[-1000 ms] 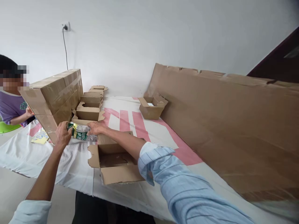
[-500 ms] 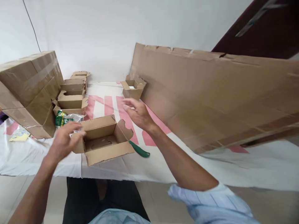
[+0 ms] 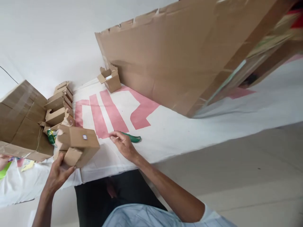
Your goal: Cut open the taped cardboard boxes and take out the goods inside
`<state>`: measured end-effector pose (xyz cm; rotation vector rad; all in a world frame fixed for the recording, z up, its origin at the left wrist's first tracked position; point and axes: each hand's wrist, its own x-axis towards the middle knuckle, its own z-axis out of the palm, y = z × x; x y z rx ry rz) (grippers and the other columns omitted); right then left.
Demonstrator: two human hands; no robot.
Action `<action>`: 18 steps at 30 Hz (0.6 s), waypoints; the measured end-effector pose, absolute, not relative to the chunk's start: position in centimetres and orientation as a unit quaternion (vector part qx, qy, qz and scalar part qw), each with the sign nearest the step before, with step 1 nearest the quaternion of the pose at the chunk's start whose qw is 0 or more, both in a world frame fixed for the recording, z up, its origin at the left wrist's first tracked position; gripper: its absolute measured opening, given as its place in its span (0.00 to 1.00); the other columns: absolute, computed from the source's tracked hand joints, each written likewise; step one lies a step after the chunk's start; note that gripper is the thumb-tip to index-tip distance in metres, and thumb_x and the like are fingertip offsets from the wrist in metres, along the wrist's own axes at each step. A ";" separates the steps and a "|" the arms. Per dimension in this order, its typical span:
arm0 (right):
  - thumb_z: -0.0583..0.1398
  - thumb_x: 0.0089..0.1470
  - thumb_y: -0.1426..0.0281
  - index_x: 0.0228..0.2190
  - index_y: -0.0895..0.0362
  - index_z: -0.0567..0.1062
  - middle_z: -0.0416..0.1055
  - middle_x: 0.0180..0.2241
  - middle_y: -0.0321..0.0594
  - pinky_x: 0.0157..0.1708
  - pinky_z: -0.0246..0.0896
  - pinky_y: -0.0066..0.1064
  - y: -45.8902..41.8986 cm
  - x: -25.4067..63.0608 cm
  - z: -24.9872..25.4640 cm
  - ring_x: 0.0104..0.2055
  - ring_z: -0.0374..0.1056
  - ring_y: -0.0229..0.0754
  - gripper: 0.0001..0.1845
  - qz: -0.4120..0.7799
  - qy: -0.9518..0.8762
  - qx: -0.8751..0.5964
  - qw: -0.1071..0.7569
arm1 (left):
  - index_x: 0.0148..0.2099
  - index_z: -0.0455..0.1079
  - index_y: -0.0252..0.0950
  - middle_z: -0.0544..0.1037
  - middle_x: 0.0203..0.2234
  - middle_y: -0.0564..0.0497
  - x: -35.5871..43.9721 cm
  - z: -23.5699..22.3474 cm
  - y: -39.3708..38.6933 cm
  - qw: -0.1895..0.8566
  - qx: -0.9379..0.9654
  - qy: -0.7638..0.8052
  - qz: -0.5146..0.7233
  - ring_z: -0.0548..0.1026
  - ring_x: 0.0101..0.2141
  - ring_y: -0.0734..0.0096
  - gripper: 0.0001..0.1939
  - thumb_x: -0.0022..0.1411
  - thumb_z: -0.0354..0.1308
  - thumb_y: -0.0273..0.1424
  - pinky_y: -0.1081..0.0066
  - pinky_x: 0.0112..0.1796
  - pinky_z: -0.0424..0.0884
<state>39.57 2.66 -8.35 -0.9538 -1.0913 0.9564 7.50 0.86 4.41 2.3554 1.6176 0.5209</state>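
My left hand (image 3: 59,173) grips a small open cardboard box (image 3: 85,143) by its lower left side, thumb and fingers on either side of a flap. Tilted up off the cloth, the box shows a little white label with a dark border on one face. My right hand (image 3: 124,146) is to the right of the box, apart from it, fingers loosely bent and holding nothing I can see. Just behind that hand lies a dark green curved object (image 3: 134,138), perhaps a handle; its left end is partly hidden by the fingers.
Several open cardboard boxes (image 3: 55,115) line the left, beside a big taped carton (image 3: 21,123) and a green packet (image 3: 51,136). Another small box (image 3: 112,82) stands at the back against a large cardboard panel (image 3: 161,60). White cloth with pink shapes (image 3: 99,116) covers the table.
My left hand has taken hold of the cardboard box and tilted it up to the left. My right hand has come down close to the green object. The view has turned right.
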 end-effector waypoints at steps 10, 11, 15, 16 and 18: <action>0.66 0.65 0.69 0.50 0.53 0.78 0.77 0.48 0.46 0.51 0.73 0.41 0.9 34.7 -6.6 0.52 0.74 0.48 0.12 0.290 -0.610 -0.295 0.676 | 0.35 0.74 0.38 0.81 0.27 0.52 7.9 4.0 -1.3 0.118 0.774 0.585 0.212 0.79 0.29 0.63 0.09 0.56 0.66 0.38 0.68 0.31 0.76; 0.67 0.64 0.69 0.50 0.52 0.78 0.77 0.48 0.46 0.53 0.73 0.42 1.1 34.7 -6.3 0.52 0.74 0.49 0.12 0.284 -0.616 -0.292 0.674 | 0.36 0.74 0.38 0.82 0.28 0.52 8.1 4.0 -1.2 0.111 0.779 0.581 0.206 0.80 0.30 0.62 0.09 0.57 0.66 0.37 0.68 0.32 0.77; 0.70 0.62 0.69 0.46 0.53 0.79 0.77 0.45 0.43 0.49 0.74 0.39 2.2 34.7 -5.4 0.47 0.75 0.46 0.10 0.318 -0.629 -0.278 0.653 | 0.43 0.77 0.37 0.84 0.34 0.49 8.9 3.9 -0.8 0.087 0.806 0.552 0.192 0.82 0.34 0.60 0.12 0.58 0.65 0.37 0.66 0.36 0.79; 0.71 0.62 0.69 0.45 0.53 0.80 0.77 0.44 0.42 0.47 0.74 0.37 2.4 34.7 -5.4 0.45 0.75 0.45 0.10 0.330 -0.630 -0.274 0.648 | 0.43 0.78 0.37 0.84 0.35 0.49 9.1 3.9 -0.7 0.084 0.813 0.543 0.193 0.82 0.35 0.60 0.12 0.59 0.65 0.37 0.66 0.36 0.79; 0.71 0.62 0.69 0.43 0.53 0.80 0.76 0.42 0.41 0.43 0.74 0.35 2.7 34.8 -5.3 0.41 0.75 0.43 0.08 0.341 -0.632 -0.269 0.642 | 0.43 0.78 0.37 0.85 0.36 0.48 9.4 3.9 -0.5 0.080 0.824 0.527 0.192 0.83 0.35 0.60 0.11 0.59 0.64 0.35 0.67 0.36 0.79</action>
